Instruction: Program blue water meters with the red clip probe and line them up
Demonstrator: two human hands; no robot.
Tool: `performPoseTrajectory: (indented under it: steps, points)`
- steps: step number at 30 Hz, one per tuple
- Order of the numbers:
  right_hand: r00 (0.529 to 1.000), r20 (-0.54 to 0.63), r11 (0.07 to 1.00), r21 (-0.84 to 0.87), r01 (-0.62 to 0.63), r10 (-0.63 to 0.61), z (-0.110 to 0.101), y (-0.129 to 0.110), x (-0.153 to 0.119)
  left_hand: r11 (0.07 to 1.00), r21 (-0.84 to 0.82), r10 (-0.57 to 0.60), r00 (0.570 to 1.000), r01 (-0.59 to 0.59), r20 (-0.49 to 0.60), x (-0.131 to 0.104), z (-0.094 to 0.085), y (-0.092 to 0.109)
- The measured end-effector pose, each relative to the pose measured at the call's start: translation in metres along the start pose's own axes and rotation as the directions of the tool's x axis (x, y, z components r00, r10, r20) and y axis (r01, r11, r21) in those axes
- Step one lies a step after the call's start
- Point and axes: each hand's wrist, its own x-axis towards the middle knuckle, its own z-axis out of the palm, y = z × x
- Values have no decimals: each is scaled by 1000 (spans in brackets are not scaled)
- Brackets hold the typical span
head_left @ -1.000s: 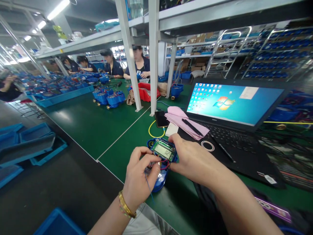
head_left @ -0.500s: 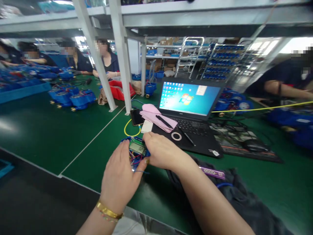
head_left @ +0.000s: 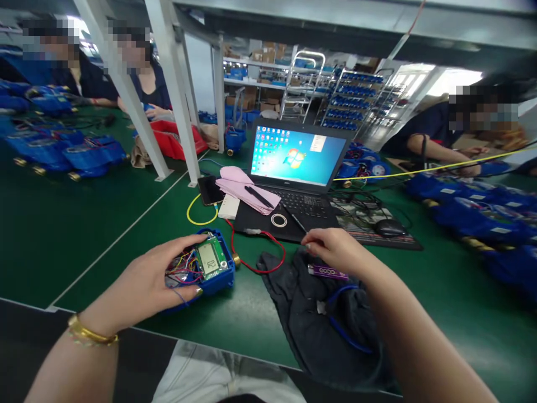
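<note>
My left hand [head_left: 155,274] grips a blue meter housing [head_left: 224,282] on the green table, thumb on the near side and fingers across the far side. The housing is open on top, showing a green circuit board with a small LCD [head_left: 207,258] and a tangle of thin coloured wires [head_left: 188,267]. A brass fitting [head_left: 236,259] sticks out to the right. My right hand [head_left: 331,246] has its fingers pinched at the near end of a slim dark pen-like tool [head_left: 295,219] lying on the laptop's edge. Beneath that hand lie a dark cloth [head_left: 289,296] and a purple strip [head_left: 329,272].
A laptop [head_left: 297,157] stands open, with pink cloth [head_left: 247,187], a black pen [head_left: 258,196] and a ring [head_left: 279,220] on it. A red wire [head_left: 283,254] loops nearby. The mouse [head_left: 390,228] and more blue meters [head_left: 465,218] are at right. Co-workers sit opposite and right.
My right hand has left the meter and moved right to the pen-like tool. My left hand still holds the meter, now further left and turned. The camera view has shifted right.
</note>
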Motion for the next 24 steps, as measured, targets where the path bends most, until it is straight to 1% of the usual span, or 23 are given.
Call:
performPoseTrajectory:
  steps: [2,7,9,11,14,17,19,20,22,24]
  points:
    - [1000,-6,998,64,19,-18,7,-11,9,999,-20,43,998,-42,45,1,-4,-1]
    - [996,8,980,180,90,-93,29,-51,51,995,-27,93,996,-93,6,1,-5,4]
    - [995,25,970,228,85,-93,41,-58,69,995,-30,99,995,-99,11,0,-5,7]
    - [996,33,955,289,71,-84,52,-58,80,995,-40,95,995,-95,14,-1,-5,9]
    - [997,-6,904,420,75,-80,60,-56,81,995,-52,90,996,-89,15,-1,-5,9]
    - [992,-77,821,557,123,-96,59,-60,67,993,-56,104,995,-104,2,-1,-4,7]
    - [983,-150,742,647,176,-102,56,-68,54,993,-60,101,995,-101,0,0,-3,6]
    - [974,-202,675,706,215,-98,55,-73,49,993,-64,97,995,-97,0,0,-2,6]
    - [952,-296,490,821,292,-71,53,-82,40,994,-68,90,996,-90,-3,0,-2,7]
    - [946,-319,297,899,322,-59,51,-90,34,993,-67,93,996,-94,-14,0,-1,9]
